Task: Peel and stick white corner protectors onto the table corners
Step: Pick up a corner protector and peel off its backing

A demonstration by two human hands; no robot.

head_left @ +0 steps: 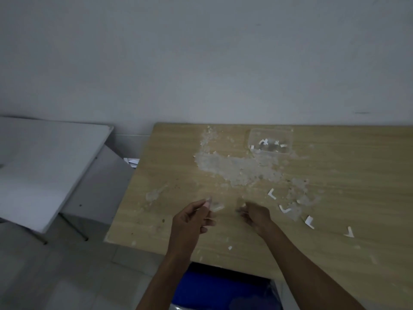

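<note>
Head view takes in the wooden tabletop (335,175), scarred by a pale peeled patch (234,168). At twelve o'clock sits a clear tray (270,139) with white bits. My left hand (192,218) pinches a blurred clear piece (216,206); my right hand (254,215) has curled fingers, contents unclear. White corner protectors (271,193) lie at three o'clock.

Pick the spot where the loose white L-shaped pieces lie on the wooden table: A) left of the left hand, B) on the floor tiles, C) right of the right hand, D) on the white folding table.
C: four white L-shaped pieces lie scattered on the wooden table, to the right of the right hand.
</note>
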